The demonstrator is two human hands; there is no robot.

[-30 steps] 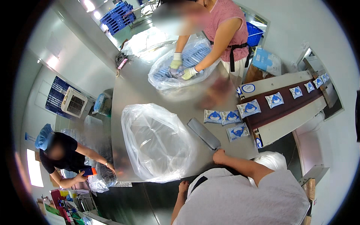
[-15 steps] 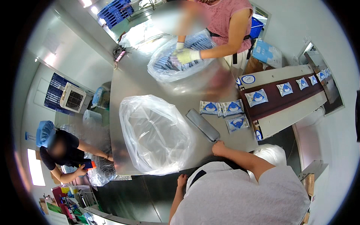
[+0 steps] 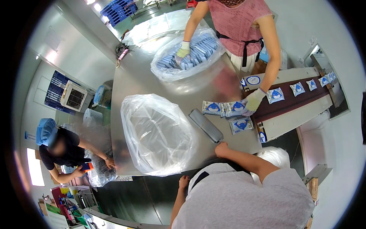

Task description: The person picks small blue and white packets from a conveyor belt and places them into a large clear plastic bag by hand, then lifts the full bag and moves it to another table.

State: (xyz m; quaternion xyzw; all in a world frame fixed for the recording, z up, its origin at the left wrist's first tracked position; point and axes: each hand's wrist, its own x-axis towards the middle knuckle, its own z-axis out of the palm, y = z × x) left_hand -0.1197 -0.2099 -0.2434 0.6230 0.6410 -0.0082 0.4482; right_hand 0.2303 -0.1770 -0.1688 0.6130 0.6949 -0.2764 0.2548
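My right hand [image 3: 221,149] rests at the table's near edge, its fingers closed at the end of a long grey case [image 3: 206,126] lying on the metal. My left hand [image 3: 183,182] hangs just off the edge, curled, with no object visible in it. In front of it, a large clear plastic bag [image 3: 131,141] stands open on the table with nothing seen inside. Right of the grey case lie several small white-and-blue packets [image 3: 241,124]. A co-worker's gloved hand [image 3: 252,102] touches these packets; the other gloved hand [image 3: 183,52] is in a packet-filled bag [image 3: 167,74].
A dark conveyor belt [image 3: 268,109] on the right carries a row of packets towards the metal table [image 3: 171,88]. On the left, another person [image 3: 63,147] in a blue cap leans to the table's edge. A white bundle [image 3: 275,156] sits beside my right arm.
The co-worker across the table has straightened and reached one gloved hand from the full bag to the loose packets. Packets on the belt have shifted. My hands are almost unmoved.
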